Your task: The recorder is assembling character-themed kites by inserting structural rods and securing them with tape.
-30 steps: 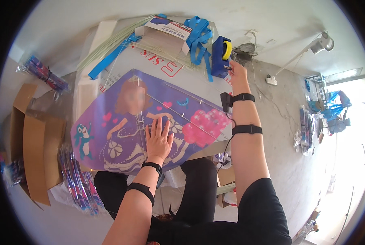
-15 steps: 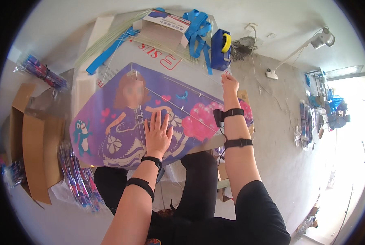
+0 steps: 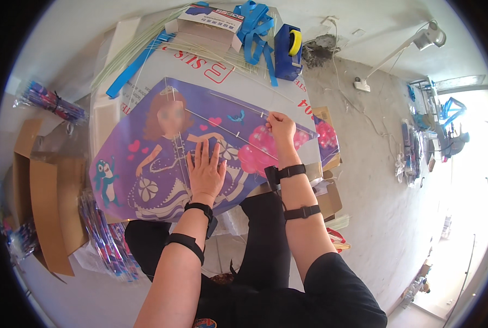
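Purple and thin, the kite is lying flat on the table, looking light and easy to tear, so the left hand is pressing it down with fingers spread while the right hand is pinching its thin white rod, the best place to hold.

Glossy plastic-film kite, brown matt cardboard boxes, rough concrete floor

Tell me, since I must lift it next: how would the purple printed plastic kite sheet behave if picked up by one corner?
The purple printed plastic kite sheet would probably flop and sag: it looks film-thin. The thin white rod across it may stiffen that line only. It is likely very light, as the left hand lies flat on it.
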The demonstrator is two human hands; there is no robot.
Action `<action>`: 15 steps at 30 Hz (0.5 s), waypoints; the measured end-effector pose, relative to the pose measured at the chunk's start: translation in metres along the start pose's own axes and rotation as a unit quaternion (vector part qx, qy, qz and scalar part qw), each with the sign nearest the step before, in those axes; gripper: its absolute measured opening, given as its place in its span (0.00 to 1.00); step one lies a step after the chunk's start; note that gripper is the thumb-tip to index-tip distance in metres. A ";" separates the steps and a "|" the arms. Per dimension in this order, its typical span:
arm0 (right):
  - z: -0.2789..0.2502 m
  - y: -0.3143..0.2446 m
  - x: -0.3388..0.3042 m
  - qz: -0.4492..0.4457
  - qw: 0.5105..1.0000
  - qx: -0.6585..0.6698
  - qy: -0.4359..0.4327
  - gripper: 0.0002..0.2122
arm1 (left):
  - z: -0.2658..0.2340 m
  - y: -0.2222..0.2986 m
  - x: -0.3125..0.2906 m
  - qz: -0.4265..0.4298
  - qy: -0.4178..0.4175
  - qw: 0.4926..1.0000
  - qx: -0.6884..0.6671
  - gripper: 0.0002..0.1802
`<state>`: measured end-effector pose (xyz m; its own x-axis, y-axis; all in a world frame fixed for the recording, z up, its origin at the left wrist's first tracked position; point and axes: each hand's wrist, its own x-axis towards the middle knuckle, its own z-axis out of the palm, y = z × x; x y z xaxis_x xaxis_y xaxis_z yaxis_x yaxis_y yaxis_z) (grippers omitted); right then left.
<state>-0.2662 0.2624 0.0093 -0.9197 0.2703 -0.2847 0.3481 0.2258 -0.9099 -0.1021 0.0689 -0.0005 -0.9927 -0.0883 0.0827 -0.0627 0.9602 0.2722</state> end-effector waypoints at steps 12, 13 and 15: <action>0.004 -0.001 -0.001 -0.013 0.999 -0.048 0.014 0.14 | 0.000 -0.001 0.001 -0.004 -0.011 1.000 0.010 0.29; 0.004 -0.002 -0.002 -0.015 0.999 -0.049 0.012 0.13 | 0.000 -0.001 0.001 -0.004 -0.009 1.000 0.007 0.29; 0.005 -0.004 -0.002 -0.017 0.998 -0.051 0.011 0.13 | 0.000 -0.001 0.001 -0.005 -0.007 1.000 0.004 0.29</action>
<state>-0.2667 0.2566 0.0116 -0.9277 0.2806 -0.2461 0.3339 0.3294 -0.8832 -0.1025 0.0678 -0.0004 -0.9932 -0.0949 0.0668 -0.0740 0.9615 0.2646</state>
